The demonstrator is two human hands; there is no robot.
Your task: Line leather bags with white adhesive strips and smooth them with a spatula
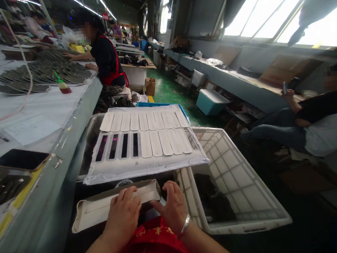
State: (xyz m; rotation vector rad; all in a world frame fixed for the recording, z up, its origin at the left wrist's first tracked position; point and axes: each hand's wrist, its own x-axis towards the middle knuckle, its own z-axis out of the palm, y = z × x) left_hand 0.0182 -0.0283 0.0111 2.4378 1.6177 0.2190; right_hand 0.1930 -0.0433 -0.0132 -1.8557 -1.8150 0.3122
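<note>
A long cream panel with raised dark sides [95, 207] lies tilted in front of me; its exact kind is unclear. My left hand [125, 207] presses on its cream face, fingers bent over it. Around the right end of the same piece curl the thumb and fingers of my right hand [174, 205], partly hiding that corner. Just beyond is a white-covered board [119, 168] bearing two rows of cream strips [155, 143]. Dark slots show at the left of its front row.
A white plastic crate [237, 167] with dark material inside stands to the right. On the left worktable [67, 111] are a phone [22, 159], paper [31, 128], a glue bottle [63, 85] and stacked dark pieces [45, 68]. One co-worker [108, 61] works there; another person [327, 116] sits at right.
</note>
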